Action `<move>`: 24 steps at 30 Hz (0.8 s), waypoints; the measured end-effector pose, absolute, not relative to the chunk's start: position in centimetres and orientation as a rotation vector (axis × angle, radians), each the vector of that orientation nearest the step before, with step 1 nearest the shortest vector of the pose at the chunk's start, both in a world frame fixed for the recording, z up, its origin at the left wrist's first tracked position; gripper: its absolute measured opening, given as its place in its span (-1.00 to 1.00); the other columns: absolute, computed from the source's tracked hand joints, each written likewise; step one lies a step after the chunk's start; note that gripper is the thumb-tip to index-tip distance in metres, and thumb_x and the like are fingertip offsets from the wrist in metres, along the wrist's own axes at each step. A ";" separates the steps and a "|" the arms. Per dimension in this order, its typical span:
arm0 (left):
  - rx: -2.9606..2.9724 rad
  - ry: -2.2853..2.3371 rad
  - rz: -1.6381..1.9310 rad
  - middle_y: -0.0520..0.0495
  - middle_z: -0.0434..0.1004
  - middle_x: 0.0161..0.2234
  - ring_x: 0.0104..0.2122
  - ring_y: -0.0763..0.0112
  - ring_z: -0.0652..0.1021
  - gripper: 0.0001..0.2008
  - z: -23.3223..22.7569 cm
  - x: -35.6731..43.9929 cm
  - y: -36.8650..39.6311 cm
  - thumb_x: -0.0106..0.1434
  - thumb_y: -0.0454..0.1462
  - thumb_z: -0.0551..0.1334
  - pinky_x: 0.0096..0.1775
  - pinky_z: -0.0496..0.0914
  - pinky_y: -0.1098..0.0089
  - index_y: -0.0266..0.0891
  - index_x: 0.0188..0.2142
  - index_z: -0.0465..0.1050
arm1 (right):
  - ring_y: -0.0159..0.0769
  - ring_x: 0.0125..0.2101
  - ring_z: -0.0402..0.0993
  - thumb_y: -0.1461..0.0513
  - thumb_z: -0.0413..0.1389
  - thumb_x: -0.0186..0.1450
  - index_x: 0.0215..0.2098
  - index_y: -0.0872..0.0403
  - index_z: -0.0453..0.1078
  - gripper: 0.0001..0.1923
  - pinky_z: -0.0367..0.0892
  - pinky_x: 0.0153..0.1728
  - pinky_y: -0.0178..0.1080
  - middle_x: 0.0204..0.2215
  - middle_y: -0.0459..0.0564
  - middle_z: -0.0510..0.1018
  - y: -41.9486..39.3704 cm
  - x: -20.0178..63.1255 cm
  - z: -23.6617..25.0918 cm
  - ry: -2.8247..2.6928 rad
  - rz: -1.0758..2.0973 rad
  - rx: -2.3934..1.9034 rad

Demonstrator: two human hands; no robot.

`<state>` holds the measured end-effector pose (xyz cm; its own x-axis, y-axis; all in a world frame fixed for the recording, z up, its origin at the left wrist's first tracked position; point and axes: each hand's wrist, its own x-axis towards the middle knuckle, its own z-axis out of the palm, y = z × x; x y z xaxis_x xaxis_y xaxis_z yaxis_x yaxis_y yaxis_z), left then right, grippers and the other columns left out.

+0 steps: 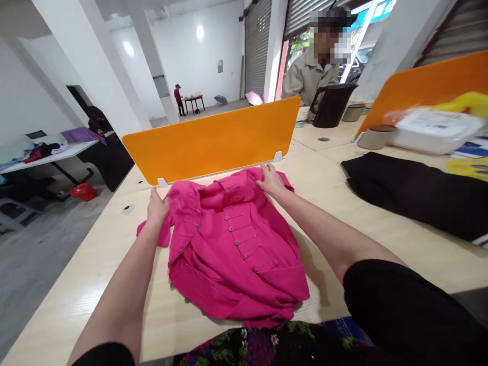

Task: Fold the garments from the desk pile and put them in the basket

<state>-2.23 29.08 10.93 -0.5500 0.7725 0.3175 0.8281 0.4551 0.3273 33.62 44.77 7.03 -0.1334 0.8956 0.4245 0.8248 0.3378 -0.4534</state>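
Observation:
A bright pink buttoned jacket [236, 244] lies spread on the light wood table, its collar at the far side and its hem bunched toward me. A row of small metal buttons runs down its front, and folds cross the lower part. My left hand [157, 209] grips the jacket at its left shoulder, where a sleeve hangs out beside my wrist. At the opposite shoulder, my right hand [271, 180] holds the cloth between thumb and fingers. Some fingertips of both hands are partly hidden.
An orange divider [213, 140] stands just behind the jacket. To the right are a folded black garment [415, 190], a white plastic container [436, 129], a brown cup [376, 136] and a black pitcher [333, 105]. A person [312, 76] is across the table.

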 end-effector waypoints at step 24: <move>-1.035 -2.491 -2.261 0.12 0.36 -0.51 -0.54 0.50 0.40 -0.73 6.8 8.4 10.0 0.01 -0.14 0.28 -0.46 0.34 0.47 -0.19 -0.37 0.25 | -0.23 -0.25 0.41 0.07 0.15 0.23 -0.19 0.05 0.42 -0.73 0.33 -0.19 -0.19 -0.29 -0.02 0.49 18.9 43.0 4.9 -1.821 1.082 -0.814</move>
<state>8.37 10.04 6.83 -0.7624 0.6387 0.1035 0.1646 0.0367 0.9857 43.04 18.92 4.89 -0.4313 0.8383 0.3335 0.1080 0.4150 -0.9034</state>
